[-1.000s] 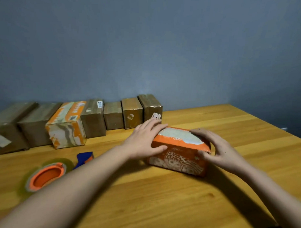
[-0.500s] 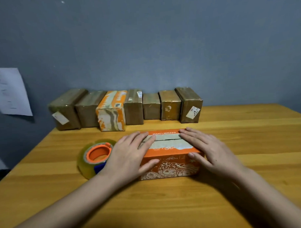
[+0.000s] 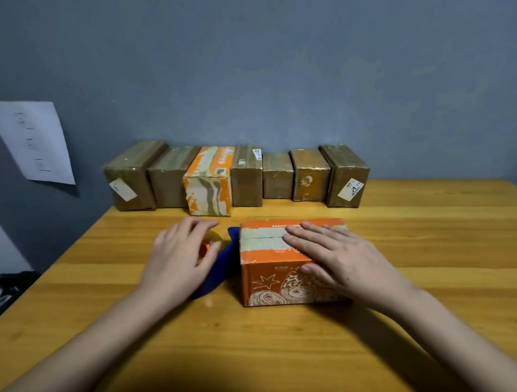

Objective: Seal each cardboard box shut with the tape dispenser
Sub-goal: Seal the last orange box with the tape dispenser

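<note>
An orange printed cardboard box sits on the wooden table in front of me, its top flaps closed with a seam down the middle. My right hand lies flat on the box top, fingers spread, thumb on the front face. Just left of the box lies the tape dispenser, blue-handled with an orange core. My left hand covers its roll, fingers curled over it; the grip itself is hidden.
Several taped boxes stand in a row against the grey wall at the table's back edge, one of them orange and white. A sheet of paper hangs on the wall at left. The table's left edge runs diagonally nearby.
My left hand left the box top and moved left onto the tape dispenser. The right hand stayed pressed on the box. The view shifted slightly.
</note>
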